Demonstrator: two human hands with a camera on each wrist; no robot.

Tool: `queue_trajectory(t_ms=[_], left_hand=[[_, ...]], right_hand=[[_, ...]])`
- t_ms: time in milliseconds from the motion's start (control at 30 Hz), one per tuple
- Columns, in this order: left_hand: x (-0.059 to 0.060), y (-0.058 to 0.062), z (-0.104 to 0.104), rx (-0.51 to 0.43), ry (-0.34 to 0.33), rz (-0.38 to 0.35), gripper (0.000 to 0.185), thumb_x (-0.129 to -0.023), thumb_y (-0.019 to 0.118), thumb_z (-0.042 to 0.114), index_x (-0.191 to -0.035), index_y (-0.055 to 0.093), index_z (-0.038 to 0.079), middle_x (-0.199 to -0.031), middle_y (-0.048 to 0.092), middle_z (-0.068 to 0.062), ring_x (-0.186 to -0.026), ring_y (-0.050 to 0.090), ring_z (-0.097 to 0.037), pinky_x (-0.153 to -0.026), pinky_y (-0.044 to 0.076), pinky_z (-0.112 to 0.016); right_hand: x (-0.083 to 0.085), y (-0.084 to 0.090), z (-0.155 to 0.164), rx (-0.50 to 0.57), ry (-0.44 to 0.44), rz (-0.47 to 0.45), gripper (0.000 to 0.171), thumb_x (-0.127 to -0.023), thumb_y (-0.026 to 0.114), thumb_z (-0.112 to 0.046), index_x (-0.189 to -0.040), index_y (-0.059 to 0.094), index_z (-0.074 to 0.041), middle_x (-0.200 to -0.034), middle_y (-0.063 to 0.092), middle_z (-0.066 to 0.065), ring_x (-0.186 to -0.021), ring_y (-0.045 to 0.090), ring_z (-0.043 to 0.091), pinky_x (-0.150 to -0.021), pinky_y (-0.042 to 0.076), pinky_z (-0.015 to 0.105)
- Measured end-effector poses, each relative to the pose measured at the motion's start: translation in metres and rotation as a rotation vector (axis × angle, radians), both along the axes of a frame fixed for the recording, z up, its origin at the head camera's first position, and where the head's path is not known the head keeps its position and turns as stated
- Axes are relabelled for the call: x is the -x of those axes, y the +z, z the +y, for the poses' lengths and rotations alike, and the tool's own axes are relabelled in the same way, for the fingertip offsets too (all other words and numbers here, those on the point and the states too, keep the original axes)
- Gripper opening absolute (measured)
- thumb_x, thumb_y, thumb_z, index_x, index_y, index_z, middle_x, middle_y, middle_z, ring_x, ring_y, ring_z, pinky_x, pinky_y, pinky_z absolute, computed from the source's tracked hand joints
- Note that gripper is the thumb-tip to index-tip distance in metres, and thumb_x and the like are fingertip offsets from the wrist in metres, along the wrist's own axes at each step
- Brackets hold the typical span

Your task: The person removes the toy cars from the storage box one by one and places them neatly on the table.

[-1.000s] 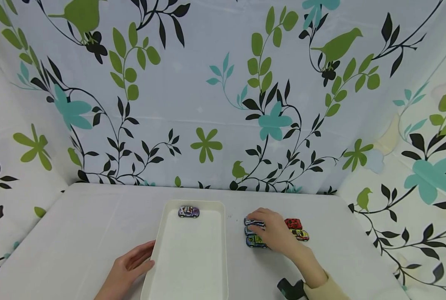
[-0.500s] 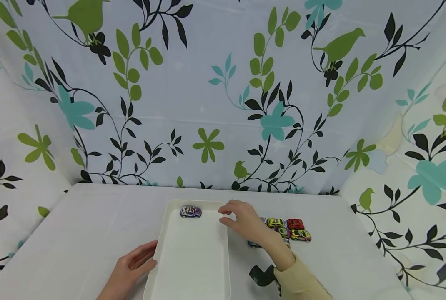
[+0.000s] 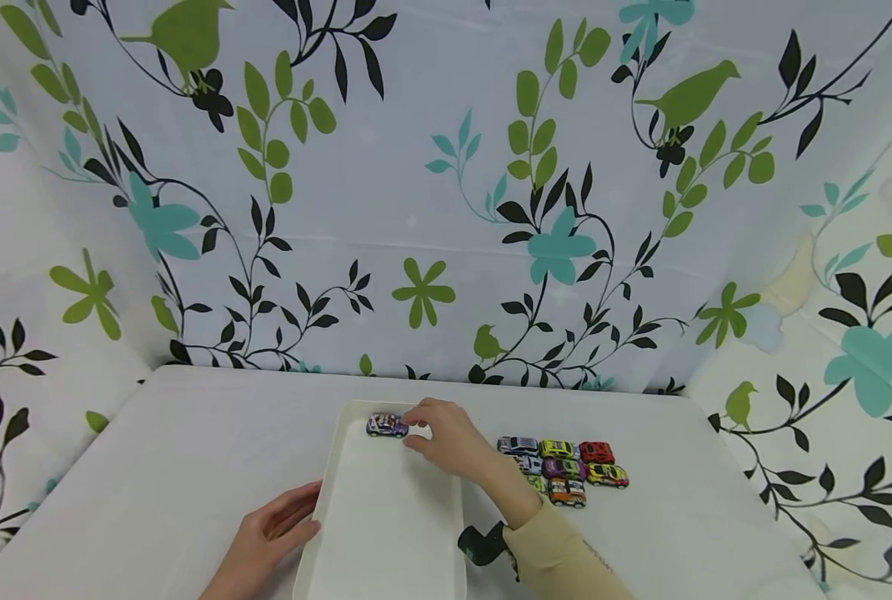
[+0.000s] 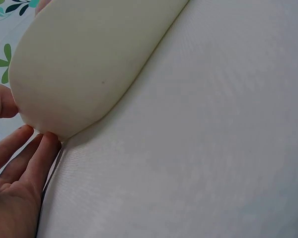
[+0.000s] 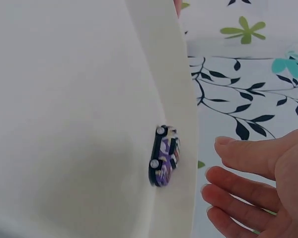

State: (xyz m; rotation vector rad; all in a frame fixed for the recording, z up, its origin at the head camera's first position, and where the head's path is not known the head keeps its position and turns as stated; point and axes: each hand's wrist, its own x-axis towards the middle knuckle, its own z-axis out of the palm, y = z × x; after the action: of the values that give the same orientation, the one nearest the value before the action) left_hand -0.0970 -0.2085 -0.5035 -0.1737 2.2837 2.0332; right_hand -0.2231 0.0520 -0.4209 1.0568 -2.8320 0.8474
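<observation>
A white tray (image 3: 386, 517) lies lengthwise before me, with one purple and white toy car (image 3: 388, 425) at its far end. My right hand (image 3: 449, 437) reaches over the tray's right wall. Its thumb and fingers are parted beside the car's right end, and the right wrist view shows nothing between them. In that view the same car (image 5: 164, 156) sits by the tray's far wall. My left hand (image 3: 266, 537) touches the tray's left side, fingers fairly straight. In the left wrist view, its fingertips (image 4: 49, 136) rest against the outside of the tray wall (image 4: 99, 59).
Right of the tray, several toy cars stand close together in rows, among them a red car (image 3: 597, 452), a yellow car (image 3: 607, 475) and an orange car (image 3: 568, 492). My forearm overlaps part of the group. A patterned cloth (image 3: 416, 208) hangs behind the white table (image 3: 213, 450).
My right hand has moved left from the group of cars, over the tray's wall, to the car inside. My left hand has stayed at the tray's side.
</observation>
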Motion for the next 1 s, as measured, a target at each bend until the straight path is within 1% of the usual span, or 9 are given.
queue_trajectory(t_ms=[133,233,300,400,467,567,733,867,1000], left_hand=[[-0.001,-0.002,0.000,-0.021,-0.018,0.017,0.057,-0.092,0.072,0.015,-0.143,0.052,0.001,-0.146,0.052,-0.020,-0.119,0.061,-0.003,-0.090,0.049,-0.013],[0.000,-0.004,0.000,-0.038,-0.039,0.019,0.058,-0.092,0.072,0.016,-0.144,0.051,0.000,-0.147,0.051,-0.021,-0.118,0.060,0.001,-0.091,0.049,-0.014],[0.000,-0.005,-0.001,-0.034,-0.052,0.015,0.059,-0.093,0.071,0.018,-0.145,0.049,0.001,-0.148,0.050,-0.021,-0.124,0.060,-0.009,-0.091,0.049,-0.014],[0.000,-0.004,-0.002,-0.027,-0.045,0.011,0.059,-0.093,0.072,0.019,-0.144,0.050,0.001,-0.147,0.051,-0.020,-0.132,0.055,-0.025,-0.091,0.049,-0.014],[0.000,-0.003,-0.002,-0.024,-0.039,0.015,0.059,-0.092,0.072,0.018,-0.144,0.051,0.002,-0.147,0.051,-0.020,-0.133,0.054,-0.028,-0.092,0.049,-0.014],[0.000,-0.001,-0.002,-0.031,-0.032,0.015,0.058,-0.092,0.072,0.018,-0.144,0.051,0.002,-0.147,0.051,-0.019,-0.131,0.056,-0.022,-0.092,0.048,-0.013],[-0.001,0.000,0.000,-0.037,-0.019,0.023,0.057,-0.091,0.073,0.016,-0.142,0.053,0.002,-0.146,0.053,-0.018,-0.123,0.060,-0.006,-0.092,0.048,-0.013],[-0.002,0.000,0.001,-0.048,-0.003,0.029,0.054,-0.090,0.073,0.014,-0.140,0.055,0.004,-0.144,0.055,-0.017,-0.120,0.060,-0.001,-0.093,0.048,-0.013],[-0.002,-0.001,0.000,-0.050,-0.002,0.032,0.054,-0.090,0.073,0.013,-0.140,0.055,0.004,-0.144,0.055,-0.017,-0.118,0.060,0.001,-0.093,0.048,-0.013]], right_hand=[[0.006,-0.003,-0.017,-0.050,-0.020,0.008,0.029,-0.092,0.074,-0.016,-0.119,0.072,-0.006,-0.109,0.070,0.008,-0.102,0.065,0.025,-0.087,0.053,0.033],[0.010,-0.008,-0.026,-0.096,-0.050,0.040,0.030,-0.090,0.075,-0.015,-0.119,0.073,-0.007,-0.111,0.071,0.007,-0.104,0.065,0.023,-0.090,0.054,0.036],[0.012,-0.012,-0.031,-0.113,-0.061,0.051,0.030,-0.089,0.076,-0.014,-0.119,0.073,-0.008,-0.113,0.071,0.006,-0.106,0.065,0.022,-0.092,0.054,0.037],[0.014,-0.017,-0.037,-0.111,-0.057,0.040,0.031,-0.090,0.075,-0.012,-0.120,0.072,-0.007,-0.117,0.070,0.007,-0.110,0.064,0.022,-0.097,0.052,0.036],[0.015,-0.019,-0.040,-0.106,-0.049,0.031,0.031,-0.090,0.074,-0.011,-0.120,0.071,-0.007,-0.120,0.069,0.008,-0.113,0.063,0.023,-0.099,0.051,0.036],[0.016,-0.021,-0.043,-0.101,-0.036,0.033,0.030,-0.090,0.074,-0.008,-0.119,0.070,-0.006,-0.121,0.069,0.009,-0.114,0.063,0.024,-0.100,0.051,0.036],[0.017,-0.023,-0.045,-0.117,-0.019,0.066,0.029,-0.087,0.073,-0.004,-0.116,0.071,-0.007,-0.118,0.070,0.009,-0.110,0.064,0.024,-0.097,0.052,0.035],[0.017,-0.026,-0.046,-0.114,-0.020,0.090,0.030,-0.085,0.072,0.001,-0.115,0.072,-0.005,-0.117,0.069,0.011,-0.108,0.065,0.026,-0.096,0.053,0.036],[0.016,-0.026,-0.046,-0.112,-0.024,0.115,0.029,-0.084,0.069,0.006,-0.111,0.074,-0.004,-0.112,0.069,0.011,-0.103,0.065,0.026,-0.093,0.054,0.036]])
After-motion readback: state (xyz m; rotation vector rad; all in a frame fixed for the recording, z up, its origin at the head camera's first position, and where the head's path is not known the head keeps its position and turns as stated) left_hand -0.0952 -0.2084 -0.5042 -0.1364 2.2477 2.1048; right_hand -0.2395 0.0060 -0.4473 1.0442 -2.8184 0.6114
